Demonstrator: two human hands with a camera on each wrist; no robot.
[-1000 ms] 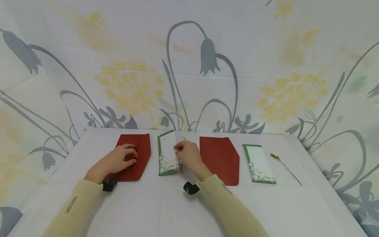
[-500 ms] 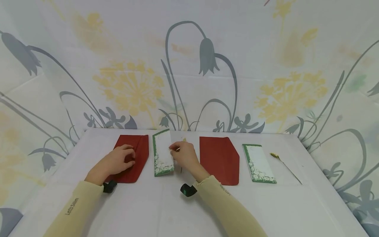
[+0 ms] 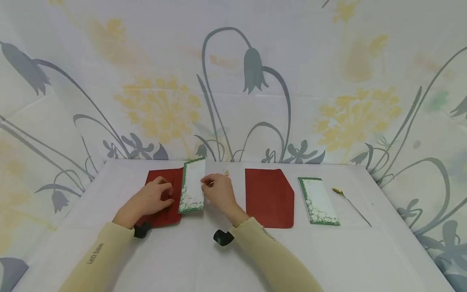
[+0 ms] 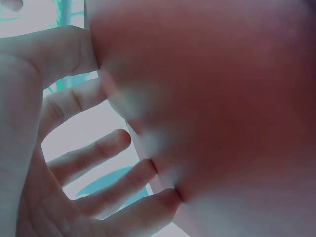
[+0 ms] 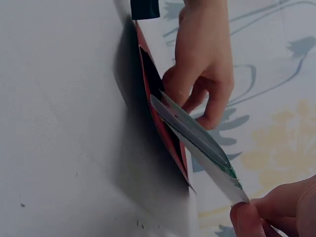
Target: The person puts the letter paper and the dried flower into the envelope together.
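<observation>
My left hand grips the edge of a red envelope on the left, its thumb and fingers bent against the paper. In the right wrist view, the mouth of this envelope gapes. A white folded card with a green floral border is pinched at its right edge by my right hand. The card overlaps the envelope's right side. Seen from the right wrist, the far end of the card is at the envelope's mouth; how far it reaches inside cannot be told.
Right of centre lies a second red envelope. Beyond it are another green-bordered card and a yellow dried flower stem. Another yellow flower head shows behind the right hand. A floral-print cloth rises behind the white table.
My right hand has carried the card leftward, from beside the left envelope to over its right side. The left hand keeps its hold, with the envelope shifted slightly.
</observation>
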